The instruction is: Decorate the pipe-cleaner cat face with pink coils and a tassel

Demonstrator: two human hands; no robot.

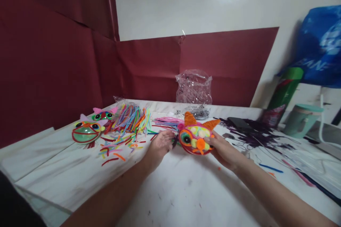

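My right hand grips the right edge of a craft animal face, tilted above the table. The face has orange pipe-cleaner ears, a big round eye, an orange pom-pom nose and yellow pom-poms on a clear, rounded body edged in red. My left hand is beside its left edge, palm partly turned up and fingers loosely stretched. A dark strand hangs between those fingers and the face; whether the fingers touch it is unclear. Two similar animal faces, one green with a red mouth and one pink-eared, rest at the left.
Colourful pipe cleaners are heaped at the back left, with cut pieces scattered in front. A clear plastic bag stands at the back. Dark purple strands, a phone-like dark slab and a green mug are at right.
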